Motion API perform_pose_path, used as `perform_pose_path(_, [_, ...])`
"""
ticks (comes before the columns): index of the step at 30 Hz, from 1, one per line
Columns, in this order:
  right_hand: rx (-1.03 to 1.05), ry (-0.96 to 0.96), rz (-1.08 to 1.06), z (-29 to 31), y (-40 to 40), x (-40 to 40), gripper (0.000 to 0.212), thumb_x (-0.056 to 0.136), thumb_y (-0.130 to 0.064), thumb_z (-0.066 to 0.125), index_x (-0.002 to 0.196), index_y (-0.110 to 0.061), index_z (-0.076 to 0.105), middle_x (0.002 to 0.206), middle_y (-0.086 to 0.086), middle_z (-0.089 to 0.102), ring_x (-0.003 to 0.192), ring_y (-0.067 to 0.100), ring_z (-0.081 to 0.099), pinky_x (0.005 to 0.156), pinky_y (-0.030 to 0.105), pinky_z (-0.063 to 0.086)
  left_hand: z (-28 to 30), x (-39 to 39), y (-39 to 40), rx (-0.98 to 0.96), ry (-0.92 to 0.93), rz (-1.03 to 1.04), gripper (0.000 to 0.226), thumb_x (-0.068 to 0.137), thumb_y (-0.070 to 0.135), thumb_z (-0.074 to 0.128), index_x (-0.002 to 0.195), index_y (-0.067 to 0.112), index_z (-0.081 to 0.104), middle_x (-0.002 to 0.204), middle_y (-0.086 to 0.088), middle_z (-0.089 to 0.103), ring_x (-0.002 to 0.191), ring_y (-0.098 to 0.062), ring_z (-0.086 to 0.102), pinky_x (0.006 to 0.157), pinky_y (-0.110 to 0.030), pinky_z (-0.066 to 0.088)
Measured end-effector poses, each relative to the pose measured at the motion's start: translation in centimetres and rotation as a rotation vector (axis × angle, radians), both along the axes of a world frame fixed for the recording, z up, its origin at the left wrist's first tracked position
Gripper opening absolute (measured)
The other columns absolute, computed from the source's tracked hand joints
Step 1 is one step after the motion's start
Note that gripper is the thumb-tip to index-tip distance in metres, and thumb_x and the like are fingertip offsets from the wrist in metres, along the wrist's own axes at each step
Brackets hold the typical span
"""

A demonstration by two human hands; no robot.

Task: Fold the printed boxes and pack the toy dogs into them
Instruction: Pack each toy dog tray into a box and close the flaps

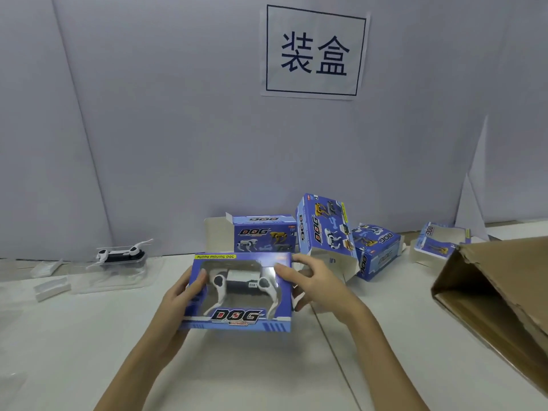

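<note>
Cardboard carton (501, 304), brown and tipped on its side, fills the right edge of the frame on the pale table (267, 375). A paper sign (314, 51) with two large characters hangs on the grey wall at upper centre. Four printed boxes (326, 229), some with flaps open, lie scattered just beyond the middle. At lower centre a window box (237, 292) with a white toy dog (240, 284) inside is held above the table: the left hand (181, 295) grips its left end, thumb curled over the front, while the right hand (314, 284) holds its upper right corner, fingers curled around the edge. At centre left, a second toy dog (118, 253) rests on a clear plastic tray (118, 274).
</note>
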State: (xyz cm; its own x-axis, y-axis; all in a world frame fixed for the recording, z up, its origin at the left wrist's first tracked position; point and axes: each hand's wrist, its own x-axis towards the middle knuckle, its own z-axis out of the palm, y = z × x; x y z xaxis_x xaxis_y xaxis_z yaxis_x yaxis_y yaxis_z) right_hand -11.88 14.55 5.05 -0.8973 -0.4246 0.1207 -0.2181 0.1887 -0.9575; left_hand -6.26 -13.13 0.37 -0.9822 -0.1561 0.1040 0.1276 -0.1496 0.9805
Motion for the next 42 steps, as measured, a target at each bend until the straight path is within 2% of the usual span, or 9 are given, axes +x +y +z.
perform_pose_path(4, [-0.418,0.108,-0.361,1.7,2.2,-0.5,0.062,0.07,-0.068,0.076,0.104,-0.017,0.07,0.091,0.017,0.076,0.082,0.031,0.073,0.076,0.049,0.06,-0.4,-0.6,0.5,0.144,-0.016,0.093,0.059,0.092,0.059,0.051,0.139,0.025,0.064,0.133,-0.007,0.07,0.115,-0.027,0.071,0.089,-0.053,0.056])
perform_pose_path(10, [-1.207,0.275,-0.8,2.4,4.9,-1.4,0.074,0.085,-0.027,0.084,0.142,-0.026,0.037,0.113,0.0,0.074,0.1,0.015,0.076,0.076,0.035,0.065,-1.0,-0.7,0.0,0.06,-0.057,0.09,0.062,0.092,0.063,0.046,0.124,0.017,0.074,0.124,-0.005,0.075,0.116,-0.034,0.069,0.093,-0.057,0.052])
perform_pose_path(14, [-0.916,0.191,-0.941,-0.1,3.1,-2.6,0.053,0.091,-0.013,0.079,0.129,-0.022,0.044,0.122,0.006,0.068,0.103,0.015,0.073,0.089,0.038,0.061,-1.2,-0.9,0.6,0.022,-0.081,0.1,0.062,0.093,0.06,0.045,0.121,0.013,0.074,0.119,-0.006,0.077,0.113,-0.037,0.068,0.09,-0.055,0.053])
perform_pose_path(17, [-0.279,0.359,-1.025,-2.1,2.0,-3.1,0.03,0.09,-0.016,0.078,0.116,-0.019,0.063,0.125,0.007,0.065,0.121,0.029,0.059,0.098,0.04,0.05,-1.1,-0.9,0.9,0.005,-0.092,0.112,0.062,0.093,0.059,0.045,0.118,0.012,0.075,0.116,-0.006,0.077,0.111,-0.037,0.069,0.088,-0.054,0.054])
perform_pose_path(22, [0.327,0.278,-0.854,-4.5,1.3,-3.7,0.065,0.092,-0.021,0.072,0.15,-0.034,0.045,0.162,0.005,0.029,0.15,0.029,0.031,0.114,0.049,0.038,-1.0,-0.6,1.2,-0.016,-0.092,0.118,0.06,0.093,0.06,0.047,0.117,0.013,0.077,0.115,-0.005,0.078,0.108,-0.035,0.071,0.088,-0.053,0.055])
perform_pose_path(26, [0.214,0.378,-0.861,-6.1,2.4,-4.6,0.071,0.094,0.007,0.061,0.153,-0.029,0.047,0.141,0.011,0.044,0.126,0.032,0.052,0.102,0.044,0.048,-0.9,-0.2,1.3,-0.033,-0.067,0.124,0.058,0.094,0.059,0.048,0.115,0.014,0.078,0.115,-0.004,0.078,0.106,-0.032,0.073,0.089,-0.052,0.056])
perform_pose_path(33, [-0.086,0.568,-0.906,-5.7,2.0,-5.1,0.035,0.1,0.006,0.056,0.128,-0.008,0.072,0.115,0.013,0.072,0.101,0.03,0.069,0.084,0.018,0.049,-1.3,0.1,1.7,-0.288,0.101,0.188,0.026,0.105,0.023,0.059,0.119,0.04,0.074,0.122,-0.004,0.071,0.098,-0.022,0.073,0.083,-0.038,0.06])
perform_pose_path(37, [-0.206,0.694,-0.825,-3.4,0.5,-3.7,0.028,0.1,0.004,0.057,0.123,-0.002,0.073,0.116,0.006,0.074,0.104,0.024,0.069,0.087,0.026,0.056,-2.3,0.2,2.3,-0.749,0.296,0.278,0.085,0.095,-0.008,0.06,0.15,0.052,0.034,0.142,0.011,0.042,0.121,-0.008,0.059,0.084,-0.018,0.057])
perform_pose_path(42, [-0.367,0.682,-0.615,0.2,0.4,-0.3,0.023,0.105,-0.011,0.057,0.117,-0.018,0.075,0.098,-0.01,0.073,0.093,0.01,0.068,0.079,0.026,0.055,-1.7,0.5,2.9,-0.796,0.458,0.332,0.107,0.083,0.031,0.086,0.162,0.049,0.016,0.167,0.024,0.014,0.153,-0.005,0.026,0.103,-0.03,0.044])
